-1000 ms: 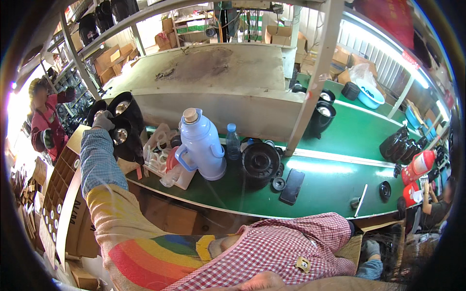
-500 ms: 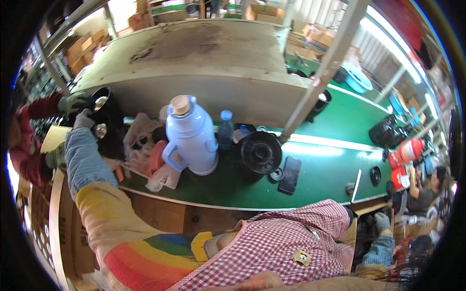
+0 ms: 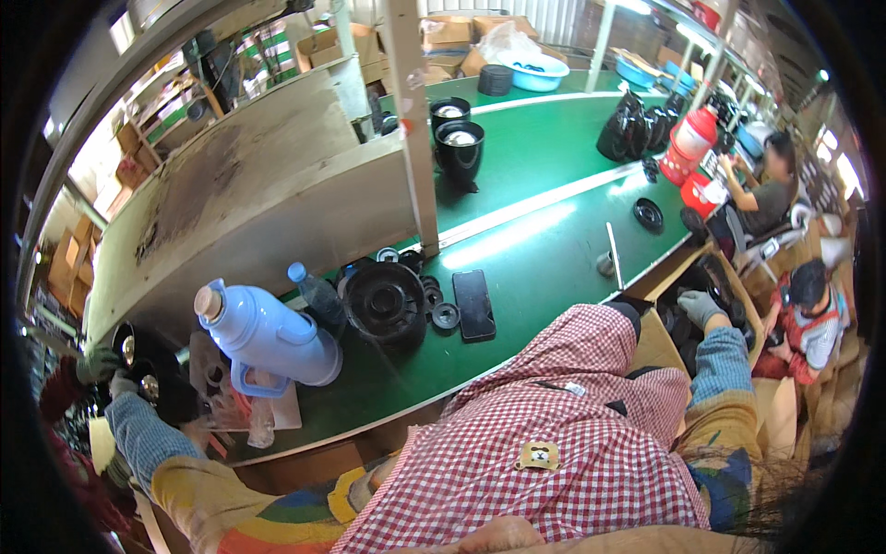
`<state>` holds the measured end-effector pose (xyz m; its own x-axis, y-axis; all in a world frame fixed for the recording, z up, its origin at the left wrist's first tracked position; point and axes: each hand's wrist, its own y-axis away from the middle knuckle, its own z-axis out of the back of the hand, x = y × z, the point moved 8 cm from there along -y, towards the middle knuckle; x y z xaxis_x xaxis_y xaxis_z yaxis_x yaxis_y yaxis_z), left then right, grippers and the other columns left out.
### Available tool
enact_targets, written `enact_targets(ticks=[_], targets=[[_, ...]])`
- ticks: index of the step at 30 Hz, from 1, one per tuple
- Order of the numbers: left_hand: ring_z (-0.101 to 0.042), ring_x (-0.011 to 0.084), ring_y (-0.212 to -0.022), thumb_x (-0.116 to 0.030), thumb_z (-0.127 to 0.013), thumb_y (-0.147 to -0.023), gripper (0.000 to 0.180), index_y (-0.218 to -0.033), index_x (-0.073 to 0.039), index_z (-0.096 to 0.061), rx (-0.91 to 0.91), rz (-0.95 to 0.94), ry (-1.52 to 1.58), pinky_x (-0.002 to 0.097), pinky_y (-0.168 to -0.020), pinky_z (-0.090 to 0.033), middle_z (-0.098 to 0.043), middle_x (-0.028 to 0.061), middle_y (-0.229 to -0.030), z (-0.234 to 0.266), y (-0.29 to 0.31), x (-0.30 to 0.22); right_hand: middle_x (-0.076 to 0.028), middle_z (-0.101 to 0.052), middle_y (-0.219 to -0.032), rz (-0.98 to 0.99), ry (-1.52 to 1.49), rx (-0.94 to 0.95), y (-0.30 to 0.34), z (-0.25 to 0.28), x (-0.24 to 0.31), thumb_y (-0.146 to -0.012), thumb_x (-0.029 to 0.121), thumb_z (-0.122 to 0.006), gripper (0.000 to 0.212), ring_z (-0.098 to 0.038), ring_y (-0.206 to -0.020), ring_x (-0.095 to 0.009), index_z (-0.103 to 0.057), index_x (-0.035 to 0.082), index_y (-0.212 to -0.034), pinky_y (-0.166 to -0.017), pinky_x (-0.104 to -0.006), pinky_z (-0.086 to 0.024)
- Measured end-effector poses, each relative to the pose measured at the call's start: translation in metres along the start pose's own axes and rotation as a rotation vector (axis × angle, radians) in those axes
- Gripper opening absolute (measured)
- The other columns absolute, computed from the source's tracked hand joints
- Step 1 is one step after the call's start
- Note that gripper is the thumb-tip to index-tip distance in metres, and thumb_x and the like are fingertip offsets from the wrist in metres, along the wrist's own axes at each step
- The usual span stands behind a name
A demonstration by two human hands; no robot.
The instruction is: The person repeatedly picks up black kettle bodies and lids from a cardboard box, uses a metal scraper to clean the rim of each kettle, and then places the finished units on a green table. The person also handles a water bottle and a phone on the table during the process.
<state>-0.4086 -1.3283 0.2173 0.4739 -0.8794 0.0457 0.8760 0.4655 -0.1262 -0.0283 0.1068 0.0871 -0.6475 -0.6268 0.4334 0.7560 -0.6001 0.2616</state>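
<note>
At the far left, my left hand (image 3: 123, 383), in a grey glove, has its fingers closed at the rim of a black flask body (image 3: 171, 392) with a shiny silver top inside. Beside it stands a second black flask body (image 3: 129, 337), which a co-worker's dark-gloved hand (image 3: 97, 366) touches. At the right, my right hand (image 3: 701, 307), also grey-gloved, reaches into a cardboard box (image 3: 660, 323) of black parts (image 3: 715, 282). Its fingers look curled down among them; what they hold, if anything, is hidden.
On the green bench (image 3: 544, 268) stand a blue thermos jug (image 3: 272, 337), a blue bottle (image 3: 317, 295), a round black part (image 3: 383, 300) and a phone (image 3: 474, 305). A metal post (image 3: 415, 138) rises behind. More black flask bodies (image 3: 460, 152) stand farther back. Other people sit at right.
My view has swung to the right, so the bench things appear farther left and the box shows more fully. My left hand stays by the black flask body, my right hand at the box.
</note>
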Motion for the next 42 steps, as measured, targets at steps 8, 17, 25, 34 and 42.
enact_targets(ticks=[8,17,25,34,42], targets=[[-0.061,0.0339,-0.124,-0.015,-0.069,-0.091,0.046,-0.135,-0.004,-0.058,-0.066,0.074,-0.035,0.0395,-0.105,-0.048,-0.065,0.0187,-0.132,0.057,0.004,-0.029,-0.01,-0.071,-0.108,-0.15,-0.135,-0.032,-0.014,-0.005,0.005,-0.094,0.026,-0.065,0.036,-0.064,-0.095,-0.024,-0.071,0.001,-0.12,-0.085,-0.035,-0.051],[-0.059,0.0309,-0.13,-0.016,-0.066,-0.097,0.05,-0.143,-0.003,-0.053,-0.874,-0.14,0.052,0.0376,-0.108,-0.047,-0.061,0.0177,-0.139,0.27,0.032,-0.149,-0.011,-0.075,-0.109,-0.082,-0.138,-0.063,-0.024,-0.009,-0.033,-0.093,0.024,-0.066,0.034,-0.068,-0.096,-0.021,-0.073,0.002,-0.118,-0.086,-0.0322,-0.053],[-0.067,0.0354,-0.104,-0.012,-0.071,-0.084,0.039,-0.122,-0.007,-0.068,-0.486,-1.966,0.658,0.0412,-0.089,-0.054,-0.07,0.0166,-0.112,0.281,0.457,-0.768,-0.008,-0.074,-0.108,-0.209,-0.387,-0.197,0.039,-0.015,-0.118,-0.096,0.023,-0.068,0.034,-0.066,-0.1,-0.018,-0.071,0.0,-0.121,-0.091,-0.0309,-0.052],[-0.069,0.0302,-0.108,-0.04,-0.079,-0.071,0.054,-0.119,-0.016,-0.07,-0.179,-0.86,0.047,0.0459,-0.093,-0.052,-0.071,0.0105,-0.115,0.074,0.315,-1.052,-0.015,-0.072,-0.124,-0.363,-0.49,-0.26,0.194,-0.073,-0.151,-0.097,0.026,-0.066,0.041,-0.067,-0.112,-0.023,-0.067,-0.002,-0.128,-0.098,-0.0326,-0.051],[-0.038,0.0448,-0.142,-0.02,-0.076,-0.085,0.05,-0.132,-0.013,-0.063,-0.038,-0.93,0.271,0.0486,-0.118,-0.037,-0.044,0.0103,-0.154,0.002,0.305,-1.1,-0.019,-0.067,-0.132,-0.538,-0.561,-0.374,0.241,-0.066,-0.145,-0.098,0.027,-0.062,0.045,-0.065,-0.12,-0.026,-0.063,-0.002,-0.133,-0.102,-0.0341,-0.05]])
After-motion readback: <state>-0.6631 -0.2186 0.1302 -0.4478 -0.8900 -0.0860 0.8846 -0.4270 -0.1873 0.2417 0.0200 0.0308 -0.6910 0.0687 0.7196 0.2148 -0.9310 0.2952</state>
